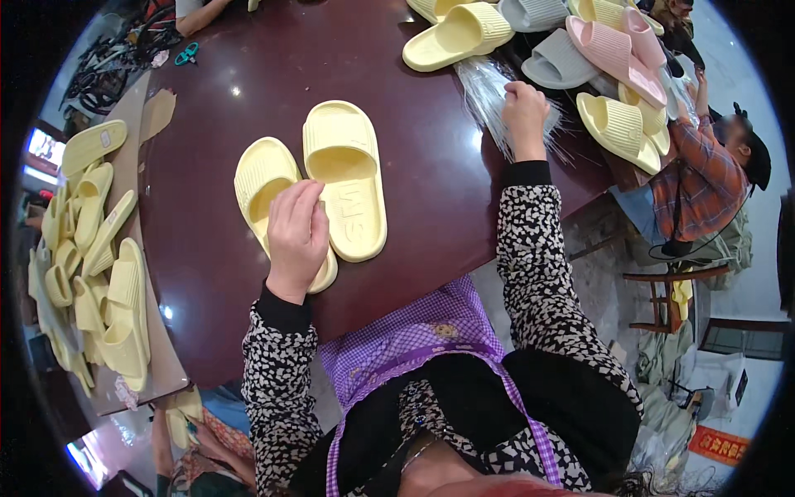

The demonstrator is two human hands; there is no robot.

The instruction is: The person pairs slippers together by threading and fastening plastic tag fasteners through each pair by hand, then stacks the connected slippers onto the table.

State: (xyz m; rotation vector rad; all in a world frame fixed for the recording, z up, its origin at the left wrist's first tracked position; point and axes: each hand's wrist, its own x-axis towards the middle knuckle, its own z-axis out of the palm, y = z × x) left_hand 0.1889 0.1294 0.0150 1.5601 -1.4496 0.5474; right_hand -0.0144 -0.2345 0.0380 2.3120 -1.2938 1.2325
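Note:
Two pale yellow slide sandals lie side by side on the dark red table in front of me: the left slide (265, 166) slants, and the right slide (358, 199) is nearly straight, with raised lettering on its footbed. My left hand (296, 236) is over the left slide, by the inner edge of the right one. Its fingers are bent and pressed together; whatever they may hold is hidden. Farther right, my right hand (526, 116) is closed at a bundle of thin clear plastic strips (484, 91), its fingertips among them.
Yellow, grey and pink slides (617, 54) are heaped at the far right of the table (215, 248). On a side surface at left lies a pile of yellow slides (124, 306). Blue-green scissors (187, 54) rest at far left. Other people sit around, one in a plaid shirt (696, 178).

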